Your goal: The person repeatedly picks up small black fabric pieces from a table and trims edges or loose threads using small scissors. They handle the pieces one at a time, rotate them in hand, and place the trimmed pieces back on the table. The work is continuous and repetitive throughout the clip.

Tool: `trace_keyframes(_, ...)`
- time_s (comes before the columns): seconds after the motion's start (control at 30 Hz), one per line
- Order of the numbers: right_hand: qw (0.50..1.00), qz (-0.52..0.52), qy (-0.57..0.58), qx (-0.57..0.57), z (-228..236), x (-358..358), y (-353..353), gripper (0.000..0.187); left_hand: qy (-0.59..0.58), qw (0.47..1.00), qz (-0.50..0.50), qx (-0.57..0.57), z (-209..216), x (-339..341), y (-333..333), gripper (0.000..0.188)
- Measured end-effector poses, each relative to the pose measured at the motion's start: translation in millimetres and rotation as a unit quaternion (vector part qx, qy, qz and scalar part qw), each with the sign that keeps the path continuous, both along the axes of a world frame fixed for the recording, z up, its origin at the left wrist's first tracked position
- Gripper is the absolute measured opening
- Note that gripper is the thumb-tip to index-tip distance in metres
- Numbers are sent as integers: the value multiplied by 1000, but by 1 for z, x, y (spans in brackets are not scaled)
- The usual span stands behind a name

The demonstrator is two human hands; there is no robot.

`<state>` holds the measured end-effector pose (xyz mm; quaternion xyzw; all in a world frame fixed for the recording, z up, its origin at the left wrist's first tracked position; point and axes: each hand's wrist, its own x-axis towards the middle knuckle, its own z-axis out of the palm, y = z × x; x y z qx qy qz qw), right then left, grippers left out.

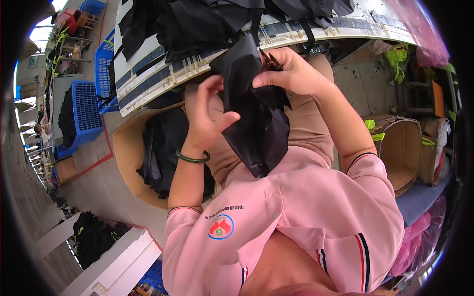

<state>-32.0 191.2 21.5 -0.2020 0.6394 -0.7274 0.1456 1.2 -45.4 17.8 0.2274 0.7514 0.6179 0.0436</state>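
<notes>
A black fabric piece, thin and slightly shiny, hangs in folds above my lap. My right hand pinches its upper right side, thumb on top. Dark thread snips are also tucked in that hand, their points showing between the fingers. My left hand is at the cloth's left edge, with the thumb spread wide and the fingers apart. Its fingertips come close to the cloth; whether they touch it I cannot tell.
A worn white table ahead carries heaped black fabric. A cardboard box with black pieces stands at my left, an open carton at my right. Blue crates stand farther left, near a white bench.
</notes>
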Motion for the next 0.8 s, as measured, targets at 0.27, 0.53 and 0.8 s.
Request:
trace_keyframes(0.27,904,-243,308,172,22,16,-4,22,-176,949,117,235,10,-14,17,31)
trace_keyframes(0.53,956,-149,116,223,-10,35,12,28,-266,858,132,419,5,-31,-20,40)
trace_keyframes(0.8,987,-151,47,33,-8,0,-16,31,-265,861,95,424,10,-16,11,42)
